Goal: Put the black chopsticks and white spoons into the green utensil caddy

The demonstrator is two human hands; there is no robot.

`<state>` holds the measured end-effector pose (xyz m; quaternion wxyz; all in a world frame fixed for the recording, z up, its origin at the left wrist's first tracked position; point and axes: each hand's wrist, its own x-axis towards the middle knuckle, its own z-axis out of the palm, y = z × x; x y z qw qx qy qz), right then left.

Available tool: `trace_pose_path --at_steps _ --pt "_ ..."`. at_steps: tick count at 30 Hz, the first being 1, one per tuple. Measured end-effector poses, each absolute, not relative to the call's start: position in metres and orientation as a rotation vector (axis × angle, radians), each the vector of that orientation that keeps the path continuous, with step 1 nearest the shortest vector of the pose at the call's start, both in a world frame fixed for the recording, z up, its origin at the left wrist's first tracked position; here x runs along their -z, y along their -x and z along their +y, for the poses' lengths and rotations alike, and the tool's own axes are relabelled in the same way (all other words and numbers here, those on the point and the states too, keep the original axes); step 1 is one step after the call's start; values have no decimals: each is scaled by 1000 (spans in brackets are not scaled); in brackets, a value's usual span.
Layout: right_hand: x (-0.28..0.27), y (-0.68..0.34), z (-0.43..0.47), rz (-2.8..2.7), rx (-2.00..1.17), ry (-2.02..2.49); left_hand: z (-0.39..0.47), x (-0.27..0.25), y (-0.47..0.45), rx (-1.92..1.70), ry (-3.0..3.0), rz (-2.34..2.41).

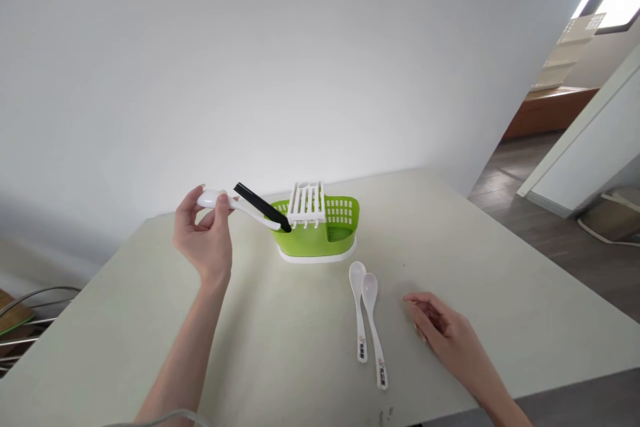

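My left hand (pixel 207 230) grips a white spoon (pixel 250 209) by its bowl end. The handle slants down to the right, its tip at the left rim of a green basket (pixel 310 240) with a white base. Black chopsticks (pixel 263 207) lean out of the basket's left compartment. A white slatted rack (pixel 307 202) sits across the middle of the basket. Two more white spoons lie in front, one spoon (pixel 359 310) partly beside the other spoon (pixel 374 330), bowls toward the basket. To their right, my right hand (pixel 445 333) is low at the tabletop, fingers loosely curled, holding nothing visible.
The pale table (pixel 280 360) meets a white wall (pixel 320 80) behind the basket. At the lower left, beyond the table edge, is a wire rack (pixel 30 323). A cable (pixel 170 415) crosses the bottom edge near my left forearm. Floor (pixel 555 227) shows at the right.
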<state>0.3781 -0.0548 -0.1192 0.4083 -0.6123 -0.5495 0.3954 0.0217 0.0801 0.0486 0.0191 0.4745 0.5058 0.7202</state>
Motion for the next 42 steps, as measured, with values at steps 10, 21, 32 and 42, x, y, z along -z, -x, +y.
trace_pose_path --at_steps 10,21,32,42 --pt "122 -378 -54 -1398 -987 1549 89 -19 -22 -2109 -1527 1741" --pt "120 -378 -55 -1398 -996 1538 86 -8 -26 -1809 -1700 1947" --pt "124 -380 -55 -1380 -1031 1539 98 1 -22 -1715 -1799 1928" --pt "125 -380 -56 -1360 -1062 1544 100 6 -14 -1584 -1885 1850"
